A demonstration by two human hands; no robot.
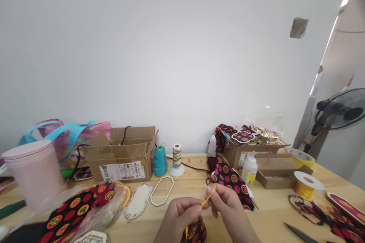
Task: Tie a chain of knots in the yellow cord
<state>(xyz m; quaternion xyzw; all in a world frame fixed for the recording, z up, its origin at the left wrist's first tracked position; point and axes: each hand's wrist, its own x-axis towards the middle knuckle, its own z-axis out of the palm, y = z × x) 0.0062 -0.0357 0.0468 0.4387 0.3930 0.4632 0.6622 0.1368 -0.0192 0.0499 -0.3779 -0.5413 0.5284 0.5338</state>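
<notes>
Left grip [184, 214] and right grip [224, 203] pinch a thin, bright yellow cord [209, 198] near dark, red-patterned cloth [197, 231].

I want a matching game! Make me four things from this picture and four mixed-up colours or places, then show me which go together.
Things:
1. Yellow cord
2. Cone of thread with a green top
3. Fan
4. Lidded tub

Colours and places:
A. Blue-green
B. At the picture's right edge
C. Pale pink
D. Held by the left hand and the right hand

Right pairs: 1-D, 2-A, 3-B, 4-C
</notes>
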